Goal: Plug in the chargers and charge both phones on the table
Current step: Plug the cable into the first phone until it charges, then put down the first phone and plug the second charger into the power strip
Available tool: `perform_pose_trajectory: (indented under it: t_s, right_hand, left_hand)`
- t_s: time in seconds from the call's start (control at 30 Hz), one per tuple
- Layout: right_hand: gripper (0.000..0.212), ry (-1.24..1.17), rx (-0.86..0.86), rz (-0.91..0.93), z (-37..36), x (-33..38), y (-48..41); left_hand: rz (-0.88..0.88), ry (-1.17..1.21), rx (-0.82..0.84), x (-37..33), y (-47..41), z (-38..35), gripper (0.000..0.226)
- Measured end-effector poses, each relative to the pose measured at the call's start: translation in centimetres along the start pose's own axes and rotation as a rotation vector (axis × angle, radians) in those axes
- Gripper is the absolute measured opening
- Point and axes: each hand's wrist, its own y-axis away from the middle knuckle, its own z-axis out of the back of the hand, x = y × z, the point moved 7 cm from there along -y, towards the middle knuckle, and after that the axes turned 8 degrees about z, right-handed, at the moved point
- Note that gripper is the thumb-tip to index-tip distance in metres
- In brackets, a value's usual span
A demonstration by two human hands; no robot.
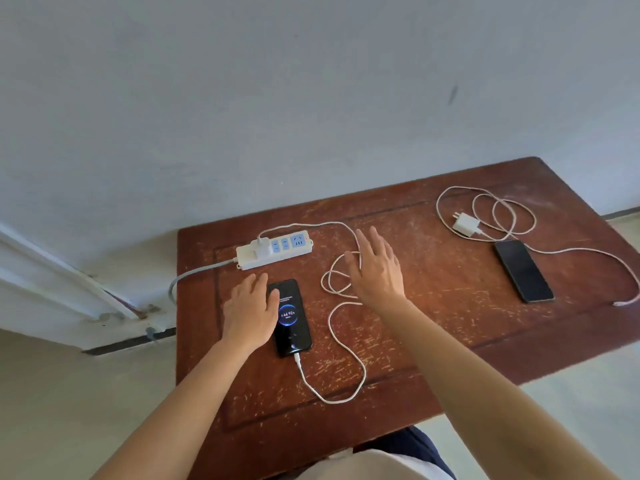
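A black phone lies on the brown table, its screen lit with a charging display, and a white cable is plugged into its near end. That cable runs to a white charger seated in the power strip. My left hand rests flat on the phone's left edge, fingers apart. My right hand hovers open over the cable's coils. A second dark phone lies at the right with a blank screen. Beside it a loose white charger and its coiled cable lie unplugged.
The power strip has blue sockets free to the right of the plugged charger; its grey cord drops off the table's left edge. A white wall stands behind the table. The free plug end of the second cable lies near the right edge.
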Motion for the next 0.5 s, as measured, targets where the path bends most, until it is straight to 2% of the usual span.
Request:
perform_pose_trajectory:
  t_s: [0.07,0.17,0.37,0.5]
  right_hand:
    - [0.059,0.135,-0.106,0.045,3.8,-1.2,0.9]
    - [0.061,0.241,-0.183,-0.01,8.2,-4.5,3.2]
    - [0.064,0.243,-0.228,-0.209,12.6,-14.7,8.6]
    - [0.068,0.18,-0.176,-0.307,13.0,-22.4,9.8]
  left_hand:
    - [-0.108,-0.069,-0.077,-2.9,-0.3,1.6,0.055]
    - [-0.242,-0.122,-0.138,-8.0,-0.2,2.2,0.055]
    - [-0.433,-0.141,-0.085,-19.1,1.9,-1.5,0.06]
    - [-0.478,-0.165,-0.075,-25.3,3.5,-5.5,0.061]
